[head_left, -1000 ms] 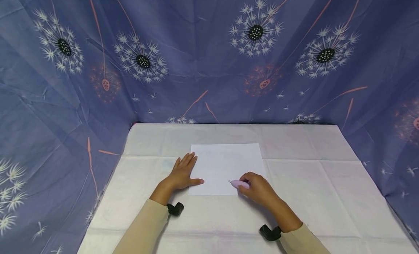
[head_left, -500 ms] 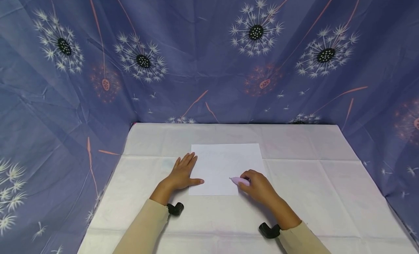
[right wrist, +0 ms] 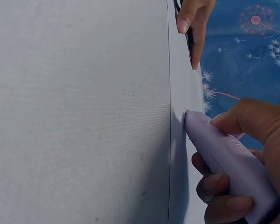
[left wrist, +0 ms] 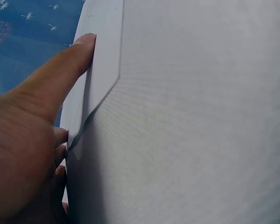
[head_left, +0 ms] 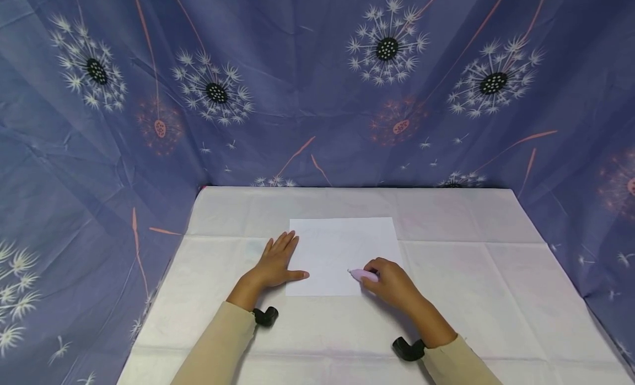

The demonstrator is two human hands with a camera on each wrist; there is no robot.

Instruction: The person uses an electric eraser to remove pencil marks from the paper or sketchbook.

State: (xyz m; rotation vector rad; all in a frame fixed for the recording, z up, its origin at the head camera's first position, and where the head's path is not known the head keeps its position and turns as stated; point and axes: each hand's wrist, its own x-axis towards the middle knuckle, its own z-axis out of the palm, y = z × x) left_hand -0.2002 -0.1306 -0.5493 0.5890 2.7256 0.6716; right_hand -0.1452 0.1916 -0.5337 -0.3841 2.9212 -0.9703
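Note:
A white sheet of paper (head_left: 342, 247) lies flat on the table. My left hand (head_left: 272, 266) rests with spread fingers over the paper's left edge; in the left wrist view its thumb (left wrist: 67, 65) lies on the sheet. Near the sheet's lower right part, my right hand (head_left: 394, 284) holds a lilac pen-shaped tool (head_left: 364, 275) with a small metal tip pointing left. In the right wrist view the thumb presses the upper side of the lilac tool (right wrist: 228, 158), and the other fingers curl beneath it. Whether the tip touches the paper I cannot tell.
A white creased cloth (head_left: 496, 297) covers the table. Blue fabric with dandelion prints (head_left: 307, 87) hangs behind it and along both sides. Black wrist-worn pieces (head_left: 266, 316) sit by the cuffs of the beige sleeves (head_left: 218, 341).
Over the last second my right hand has shifted slightly away from me with the lilac tool; in the last half second it stays nearly still. The left hand and the paper have not moved.

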